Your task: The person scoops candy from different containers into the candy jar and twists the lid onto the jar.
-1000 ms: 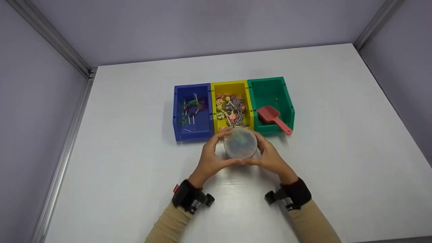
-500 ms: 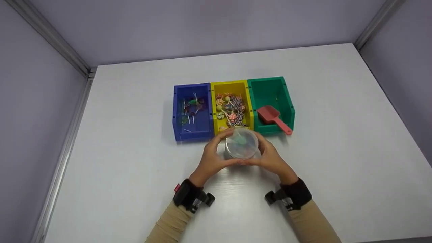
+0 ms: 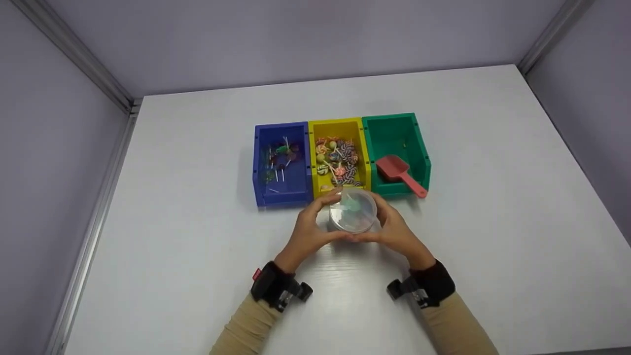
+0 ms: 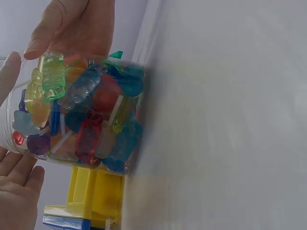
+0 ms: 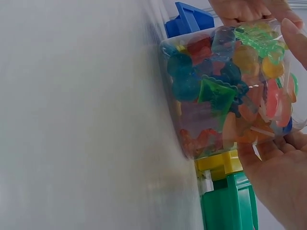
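Both hands hold a clear plastic jar (image 4: 81,112) packed with colourful see-through pieces and several white sticks. Seen from the head, its round translucent lid (image 3: 352,212) faces up, with a glare across it. My left hand (image 3: 308,227) curls round the left side, and my right hand (image 3: 394,227) grips the right side. The thumbs meet at the near edge of the lid, while other fingers reach behind the jar. In the right wrist view the jar (image 5: 225,91) stands upright, its base right at the white tabletop (image 5: 86,120).
Behind the jar are three joined bins: a blue bin (image 3: 288,190) with a few lollipops, a yellow bin (image 3: 340,127) of swirl lollipops, and a green bin (image 3: 389,130) with a pink scoop (image 3: 394,167) leaning over its front. Pale walls (image 3: 320,39) enclose the table.
The jar's lid has shifted slightly to the right and its glare has changed. Both hands keep nearly the same grip, and the bins and scoop stay put.
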### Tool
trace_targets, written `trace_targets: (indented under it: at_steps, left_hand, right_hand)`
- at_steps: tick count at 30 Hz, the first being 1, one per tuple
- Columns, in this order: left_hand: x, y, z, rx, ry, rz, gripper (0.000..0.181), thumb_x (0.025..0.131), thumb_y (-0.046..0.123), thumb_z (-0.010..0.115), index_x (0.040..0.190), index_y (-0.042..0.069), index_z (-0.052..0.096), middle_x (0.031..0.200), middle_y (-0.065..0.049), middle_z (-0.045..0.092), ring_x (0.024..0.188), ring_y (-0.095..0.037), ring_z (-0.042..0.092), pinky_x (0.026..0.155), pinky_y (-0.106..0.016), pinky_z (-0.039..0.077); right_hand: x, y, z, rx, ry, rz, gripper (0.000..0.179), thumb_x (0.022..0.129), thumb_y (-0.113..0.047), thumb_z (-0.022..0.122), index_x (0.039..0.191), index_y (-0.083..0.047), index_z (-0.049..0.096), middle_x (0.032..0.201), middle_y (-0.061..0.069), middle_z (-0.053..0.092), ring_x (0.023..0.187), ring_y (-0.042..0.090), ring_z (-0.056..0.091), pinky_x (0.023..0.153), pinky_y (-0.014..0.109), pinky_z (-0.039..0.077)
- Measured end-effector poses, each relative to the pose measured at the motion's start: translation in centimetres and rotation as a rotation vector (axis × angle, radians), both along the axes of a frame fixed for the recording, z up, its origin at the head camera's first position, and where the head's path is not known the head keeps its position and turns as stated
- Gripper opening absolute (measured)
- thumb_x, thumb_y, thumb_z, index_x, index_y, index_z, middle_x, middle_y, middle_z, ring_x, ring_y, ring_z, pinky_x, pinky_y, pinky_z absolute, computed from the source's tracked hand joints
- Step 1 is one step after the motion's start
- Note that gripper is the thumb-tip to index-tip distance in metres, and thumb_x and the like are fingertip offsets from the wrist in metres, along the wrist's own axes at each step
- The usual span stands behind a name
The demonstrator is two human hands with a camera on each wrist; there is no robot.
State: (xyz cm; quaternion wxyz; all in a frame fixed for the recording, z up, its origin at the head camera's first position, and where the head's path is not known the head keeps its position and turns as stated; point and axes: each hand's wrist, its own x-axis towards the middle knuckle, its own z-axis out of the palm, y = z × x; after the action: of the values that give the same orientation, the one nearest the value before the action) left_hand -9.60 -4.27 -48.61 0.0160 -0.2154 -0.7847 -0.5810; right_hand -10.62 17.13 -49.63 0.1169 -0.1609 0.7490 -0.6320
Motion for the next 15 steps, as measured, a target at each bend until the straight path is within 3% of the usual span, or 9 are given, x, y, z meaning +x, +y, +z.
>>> trace_targets:
  at_steps: [5,9,12,15]
  left_hand:
    - [0.2,-0.2,0.7,-0.074,-0.008,-0.048,0.074,0.072,0.024,0.084,0.135,0.005,0.049,0.153,-0.009,0.042,0.144,-0.024,0.039,0.121,-0.040,0.032]
    - [0.6,0.2,2.3,-0.241,0.006,-0.046,0.079,0.075,0.033,0.082,0.138,0.005,0.046,0.157,-0.011,0.036,0.146,-0.025,0.035,0.119,-0.040,0.035]
    - [1.1,1.1,3.7,-0.398,0.070,-0.022,0.084,0.076,0.041,0.079,0.141,0.003,0.043,0.156,-0.015,0.034,0.145,-0.028,0.035,0.116,-0.041,0.038]
    - [1.3,2.1,4.8,-0.535,0.169,0.029,0.088,0.077,0.045,0.077,0.143,0.000,0.041,0.152,-0.019,0.039,0.142,-0.030,0.040,0.113,-0.042,0.042]
  right_hand:
    - [0.0,0.1,0.0,0.008,0.006,-0.013,0.094,0.066,-0.009,0.088,0.146,-0.009,0.038,0.144,0.011,0.047,0.129,0.008,0.043,0.117,0.046,0.034]
    - [0.0,0.1,-0.2,0.001,0.018,-0.015,0.092,0.068,-0.005,0.086,0.146,-0.007,0.038,0.145,0.014,0.046,0.127,0.003,0.044,0.114,0.031,0.038]
    - [0.0,0.1,-0.3,-0.021,0.025,-0.007,0.091,0.069,-0.009,0.086,0.146,-0.003,0.037,0.146,0.018,0.045,0.126,-0.002,0.044,0.108,0.017,0.038]
    - [0.0,0.2,-0.3,-0.045,0.021,-0.002,0.093,0.070,-0.015,0.087,0.146,0.000,0.036,0.146,0.021,0.044,0.125,-0.003,0.044,0.105,0.010,0.037]
